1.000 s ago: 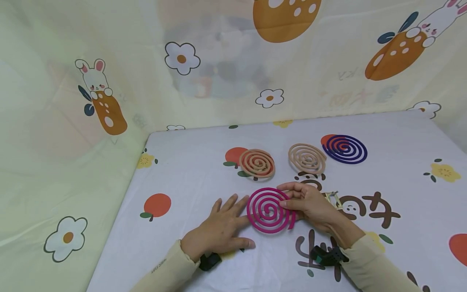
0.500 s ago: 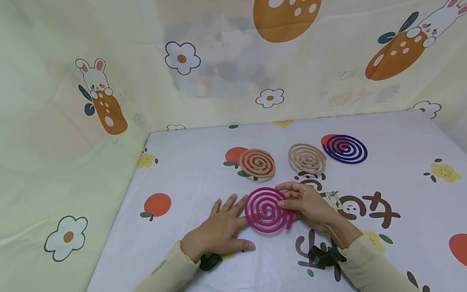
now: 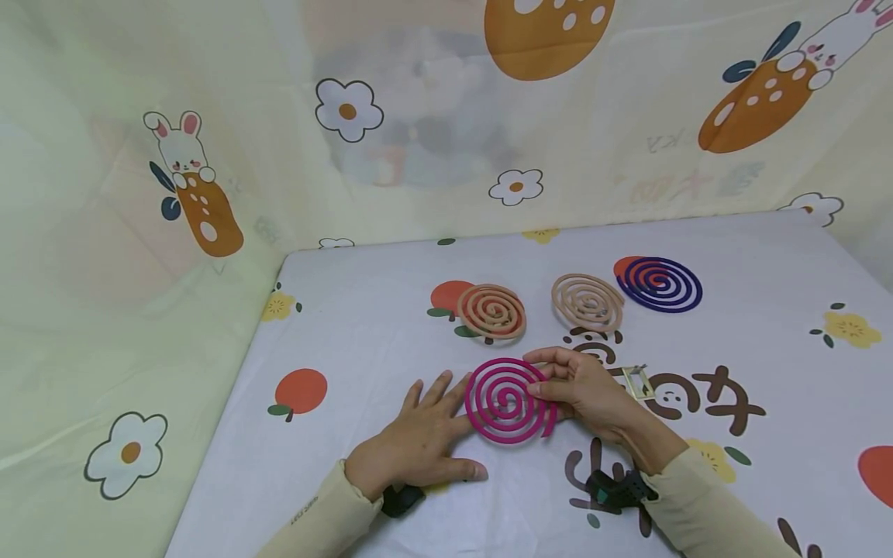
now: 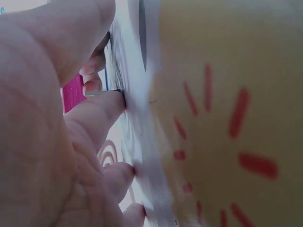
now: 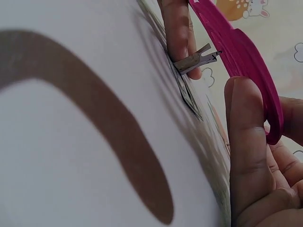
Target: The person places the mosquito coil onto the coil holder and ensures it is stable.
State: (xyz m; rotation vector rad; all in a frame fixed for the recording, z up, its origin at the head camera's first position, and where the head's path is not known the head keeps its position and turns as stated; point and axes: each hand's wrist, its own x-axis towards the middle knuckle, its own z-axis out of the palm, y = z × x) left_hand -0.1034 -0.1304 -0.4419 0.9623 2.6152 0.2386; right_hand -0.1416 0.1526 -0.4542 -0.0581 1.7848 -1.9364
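A pink mosquito coil (image 3: 505,401) is pinched at its right side by my right hand (image 3: 586,395), thumb on top. The coil sits tilted over a small metal coil stand (image 5: 195,60), whose upright prong meets the pink underside in the right wrist view. My left hand (image 3: 425,442) lies with fingers spread on the cloth. Its index finger (image 4: 102,111) reaches under the coil and presses the stand's base down. From the head view the stand is mostly hidden by the coil.
Two tan mosquito coils (image 3: 491,311) and a dark blue mosquito coil (image 3: 660,285) lie in a row farther back. Another small metal stand (image 3: 638,383) lies just beyond my right wrist. Patterned cloth covers the table (image 3: 349,310), and a cloth wall (image 3: 418,155) rises behind.
My right hand has shifted the pink coil slightly to the left, over the left fingers. The left hand stays in place.
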